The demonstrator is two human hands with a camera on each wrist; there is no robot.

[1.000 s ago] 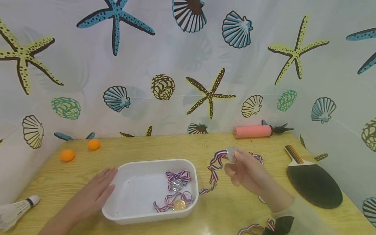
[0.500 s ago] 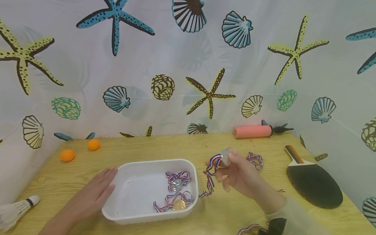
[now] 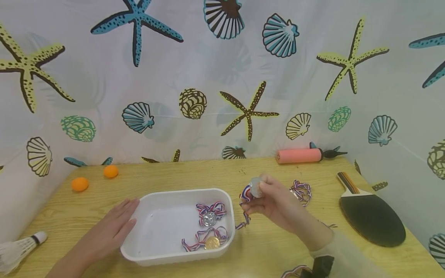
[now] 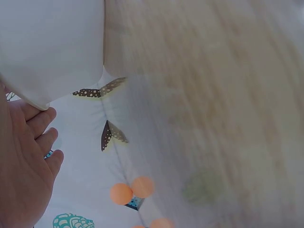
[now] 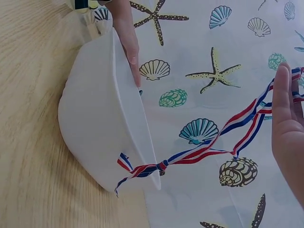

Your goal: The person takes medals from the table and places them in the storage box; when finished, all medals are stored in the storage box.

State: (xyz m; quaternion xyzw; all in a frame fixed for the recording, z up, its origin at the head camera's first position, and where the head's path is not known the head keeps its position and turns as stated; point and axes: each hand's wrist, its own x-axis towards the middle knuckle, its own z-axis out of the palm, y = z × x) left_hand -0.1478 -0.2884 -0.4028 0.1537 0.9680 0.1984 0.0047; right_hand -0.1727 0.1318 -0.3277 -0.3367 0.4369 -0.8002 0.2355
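Note:
A silver medal (image 3: pixel 255 187) is pinched between the thumb and fingers of my right hand (image 3: pixel 279 208), right of the white plastic tub (image 3: pixel 163 227) and above the table. Its red, white and blue ribbon (image 5: pixel 204 152) hangs down, knotted, with the loose end beside the tub's outer wall in the right wrist view. My left hand (image 3: pixel 107 231) rests against the tub's left rim, fingers straight; the left wrist view shows the fingertips at the tub's edge. Inside the tub, on its right side, lie another silver medal (image 3: pixel 209 219) and a gold medal (image 3: pixel 212 242), both with ribbons.
Behind my right hand lies a bunched medal ribbon (image 3: pixel 302 192); more ribbon (image 3: pixel 295 269) shows at the front edge. A table tennis bat (image 3: pixel 373 220) and a pink hand pump (image 3: pixel 299 155) lie right. Two orange balls (image 3: pixel 80 184) and a shuttlecock (image 3: pixel 21 249) are left.
My right hand has carried the silver medal leftward, closer to the tub, with its ribbon gathering below. The bunched ribbon behind it is now uncovered. My left hand and the tub stay put.

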